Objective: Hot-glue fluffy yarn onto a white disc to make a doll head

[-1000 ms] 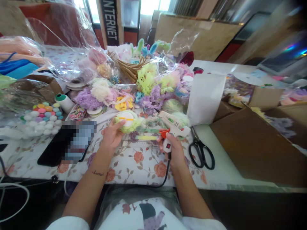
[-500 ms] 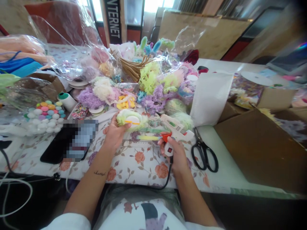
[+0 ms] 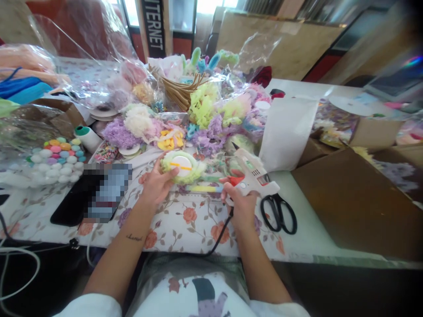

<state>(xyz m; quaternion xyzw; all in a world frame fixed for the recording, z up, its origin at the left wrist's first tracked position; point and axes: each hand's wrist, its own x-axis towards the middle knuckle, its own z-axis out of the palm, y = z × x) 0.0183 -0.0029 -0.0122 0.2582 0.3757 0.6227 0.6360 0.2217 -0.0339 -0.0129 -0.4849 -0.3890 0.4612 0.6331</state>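
My left hand (image 3: 160, 181) is closed on the near left edge of a fluffy yellow-green ring (image 3: 193, 172). A white disc (image 3: 181, 162) with a short orange strip across it shows in the ring's middle. In my right hand (image 3: 242, 200) is a white hot glue gun (image 3: 253, 169), its dark nozzle pointing up and slightly left, off to the right of the ring. My fingers wrap its handle near the red trigger, and a black cord hangs down from it. Under the gun and beyond my left fingers lies a pale yellow strip (image 3: 203, 189). Black-handled scissors (image 3: 279, 213) rest beside the gun.
Fluffy trims, spools and plastic bags crowd the table's far side. Left are two phones (image 3: 68, 200), pompoms (image 3: 62, 160) and a thread cone (image 3: 87, 138). A white sheet (image 3: 287, 134) and a cardboard box (image 3: 357, 198) stand right. Floral cloth (image 3: 190, 233) covers the near table.
The glue gun has turned in my right hand, its nozzle swinging up and rightward, farther from the ring. My left hand still holds the ring, its white disc now tilted more into view.
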